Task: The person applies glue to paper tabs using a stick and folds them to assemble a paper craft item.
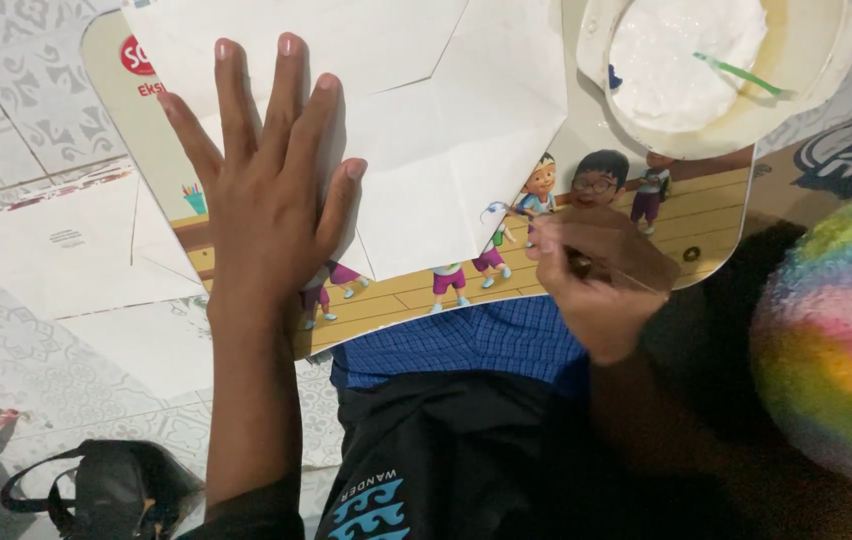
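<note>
The left hand [271, 190] lies flat with fingers spread and released, palm down on a folded white paper [426, 120], pinning it at about 10 o'clock from the frame's centre. The paper rests on a cartoon-printed board [636, 215] that sits across the person's lap; the paper covers most of the board's upper part, from 10 to 1 o'clock.

The right hand [601, 285] is at 3 o'clock, curled into a loose clench around a thin dark stick [578, 262], only a short part of which shows between the fingers. Its fingertips touch the board just beside the paper's lower right corner.

At 1 o'clock a shallow bowl [816, 90] stands on the board's far edge, holding white paste [676, 60] with a green stick [741, 72] lying in it.

At 9 o'clock another white sheet [56, 245] lies on the tiled floor [6, 110], partly under the board. At 7 o'clock a black bag [106, 490] sits on the floor. At 4 o'clock a fuzzy rainbow ball [836, 340] is near the right forearm. Blue checked cloth [466, 340] shows below the board at 6 o'clock, above dark clothing.
</note>
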